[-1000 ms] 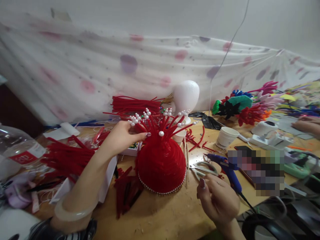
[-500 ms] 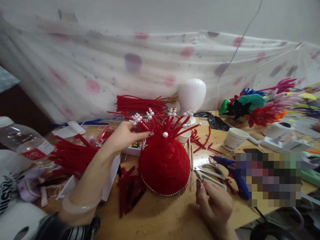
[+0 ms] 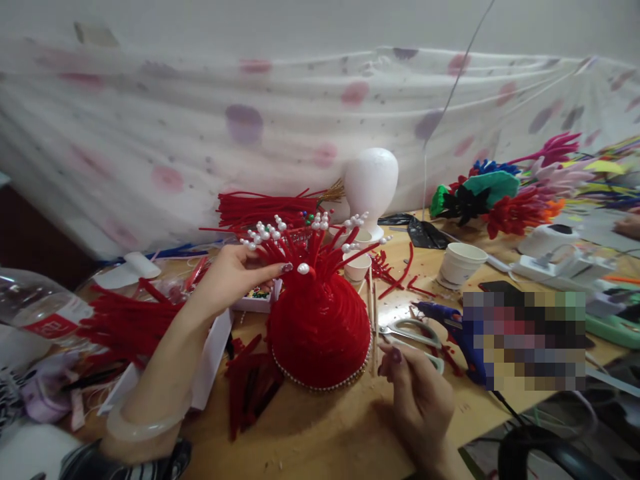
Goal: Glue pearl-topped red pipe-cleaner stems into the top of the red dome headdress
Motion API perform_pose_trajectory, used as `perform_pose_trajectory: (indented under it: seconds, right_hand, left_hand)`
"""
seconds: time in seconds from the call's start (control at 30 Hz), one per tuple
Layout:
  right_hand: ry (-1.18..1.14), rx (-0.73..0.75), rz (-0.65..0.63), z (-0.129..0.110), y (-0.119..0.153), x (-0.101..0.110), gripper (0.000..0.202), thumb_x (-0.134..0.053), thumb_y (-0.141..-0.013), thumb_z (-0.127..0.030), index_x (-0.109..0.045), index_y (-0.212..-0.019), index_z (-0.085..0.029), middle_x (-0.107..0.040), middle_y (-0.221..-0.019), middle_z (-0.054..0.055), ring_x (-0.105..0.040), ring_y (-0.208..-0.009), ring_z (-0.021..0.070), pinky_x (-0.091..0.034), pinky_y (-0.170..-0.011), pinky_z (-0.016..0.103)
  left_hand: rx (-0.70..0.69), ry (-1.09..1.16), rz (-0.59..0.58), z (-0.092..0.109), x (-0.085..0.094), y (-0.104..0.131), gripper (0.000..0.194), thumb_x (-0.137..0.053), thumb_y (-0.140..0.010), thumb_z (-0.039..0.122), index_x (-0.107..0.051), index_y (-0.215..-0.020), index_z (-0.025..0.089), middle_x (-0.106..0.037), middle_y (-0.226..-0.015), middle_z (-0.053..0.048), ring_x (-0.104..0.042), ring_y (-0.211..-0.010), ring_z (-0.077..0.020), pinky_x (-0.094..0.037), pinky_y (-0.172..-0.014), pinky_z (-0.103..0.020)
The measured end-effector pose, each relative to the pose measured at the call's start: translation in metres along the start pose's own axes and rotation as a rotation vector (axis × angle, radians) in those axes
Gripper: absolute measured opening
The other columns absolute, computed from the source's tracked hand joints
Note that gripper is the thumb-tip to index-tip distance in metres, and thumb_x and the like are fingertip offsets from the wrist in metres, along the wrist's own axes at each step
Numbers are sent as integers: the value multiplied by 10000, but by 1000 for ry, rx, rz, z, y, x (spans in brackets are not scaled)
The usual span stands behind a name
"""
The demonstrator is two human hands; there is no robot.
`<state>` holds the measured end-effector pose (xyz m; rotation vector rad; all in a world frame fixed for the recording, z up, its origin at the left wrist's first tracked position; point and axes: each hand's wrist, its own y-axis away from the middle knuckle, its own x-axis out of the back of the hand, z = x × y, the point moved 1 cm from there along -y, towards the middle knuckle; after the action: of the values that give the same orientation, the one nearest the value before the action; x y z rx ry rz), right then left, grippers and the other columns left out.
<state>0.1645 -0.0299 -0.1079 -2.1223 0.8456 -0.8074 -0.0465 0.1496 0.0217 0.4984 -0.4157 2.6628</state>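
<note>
A dome-shaped red headpiece (image 3: 320, 333), wound in fuzzy chenille, stands on the table with a pearl string around its lower rim. Red stems tipped with white beads (image 3: 267, 233) fan out from its top, and one large pearl (image 3: 303, 269) sits at their base. My left hand (image 3: 245, 273) grips the left side of these stems, thumb against them near the large pearl. Right of the dome, my right hand (image 3: 420, 393) is closed with its fingers curled; whatever they may hold is hidden. Close to it lie scissors (image 3: 413, 330) and thin wooden sticks (image 3: 374, 320).
A blue glue gun (image 3: 445, 313) and paper cup (image 3: 461, 263) are at right. Behind stand a white foam head (image 3: 373, 187) and bundled red stems (image 3: 270, 210). Left are more red stems (image 3: 130, 323) and a plastic bottle (image 3: 40, 313). Chenille flowers (image 3: 500, 193) fill the back right.
The whole view has shifted slightly. The large pearl and stem cluster have turned left relative to the dome, with my left hand still on them. My right hand's fingertips are nearer the wooden sticks.
</note>
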Motion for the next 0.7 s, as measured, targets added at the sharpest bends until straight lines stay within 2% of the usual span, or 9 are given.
perform_pose_trajectory:
  seconds: [0.2, 0.43, 0.57, 0.7]
  right_hand:
    - [94, 82, -11, -6, -2, 4, 339, -471, -918, -96, -495, -595, -196, -447, -480, -56, -447, -421, 72, -332, -450, 218]
    - [81, 132, -105, 2, 0, 2, 405, -496, -926, -99, -422, -540, -196, -421, -477, -50, -412, -421, 63, -287, -452, 235]
    - [61, 165, -80, 4, 4, 4, 396, -509, -912, -86, -416, -545, -199, -410, -464, -52, -399, -408, 66, -272, -439, 246]
    - [70, 87, -26, 0, 5, 6, 379, -500, -886, -39, -431, -549, -198, -425, -465, -44, -409, -401, 72, -287, -432, 248]
  left_hand:
    - [27, -40, 14, 11, -3, 6, 193, -762, -654, 349, -709, -684, 165, -712, -645, -14, -590, -556, -125, -504, -543, -240]
    - [46, -45, -14, 9, -2, 5, 173, -753, -670, 340, -735, -711, 172, -753, -716, -33, -662, -630, -162, -543, -601, -265]
    - [47, -59, -55, 1, 1, 2, 179, -752, -702, 347, -739, -723, 170, -758, -715, -45, -689, -670, -188, -550, -622, -282]
    - [11, -54, -18, -1, 1, 1, 156, -745, -720, 325, -726, -747, 172, -763, -734, -32, -686, -641, -176, -549, -608, -276]
